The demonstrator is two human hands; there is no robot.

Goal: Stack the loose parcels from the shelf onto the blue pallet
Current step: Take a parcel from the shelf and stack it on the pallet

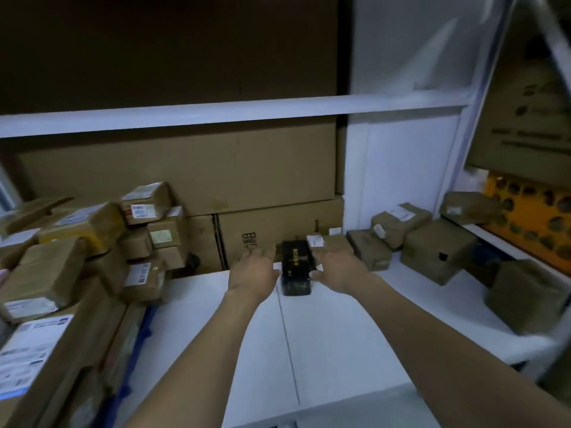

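Observation:
A black parcel with gold print (295, 267) lies on the white shelf board (340, 329), near its back. My left hand (254, 268) is at the parcel's left side and my right hand (338, 268) at its right side, both with fingers stretched forward. Whether the palms touch the parcel I cannot tell. Several brown taped parcels (398, 223) sit on the shelf to the right. At the left, a heap of parcels (92, 242) stands on the blue pallet (145, 325), of which only an edge shows.
Large cardboard cartons (216, 174) fill the back of the shelf behind the black parcel. A white shelf beam (216, 114) crosses overhead. An orange perforated crate (531, 217) sits at the right behind a white upright.

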